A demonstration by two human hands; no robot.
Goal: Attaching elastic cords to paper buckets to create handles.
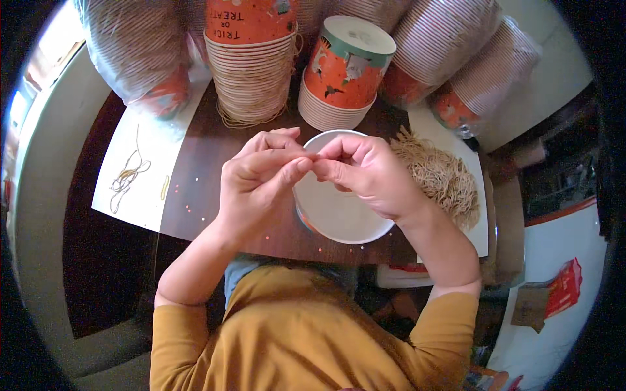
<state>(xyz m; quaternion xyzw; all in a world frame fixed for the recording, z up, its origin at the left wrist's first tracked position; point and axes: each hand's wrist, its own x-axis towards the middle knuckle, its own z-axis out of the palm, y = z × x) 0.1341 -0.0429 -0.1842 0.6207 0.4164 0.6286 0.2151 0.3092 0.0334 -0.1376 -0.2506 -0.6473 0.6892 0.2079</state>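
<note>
The open tub point(345, 242) stands on the dark table point(225, 221) right in front of me, and both my hands are over its far-left part. My left hand point(264, 173) has thumb and forefinger pressed together at the tips; my right hand point(365, 173) pinches the same way, and the two pinches meet above the rim. Whatever sits between them is too small and hidden to name. A faint thin line shows inside the tub, below my right thumb, and I take it for a bit of cord, though I can't be sure. I can't tell either whether my fingers touch the rim.

For fine work like this, I judge it best to grip right near the tips, let one hand hold steady while the other does the turning or pulling, and use small, even tugs. Too hard a pull could fray a strand or tip the tub, which looks light.

The heap of cords point(447, 179) lies to the right of the tub, near my right wrist, so a careless elbow could drag it. A loose tangle of cord point(130, 173) is well left of the tub, and a cup stack point(345, 72) stands just behind it.
</note>
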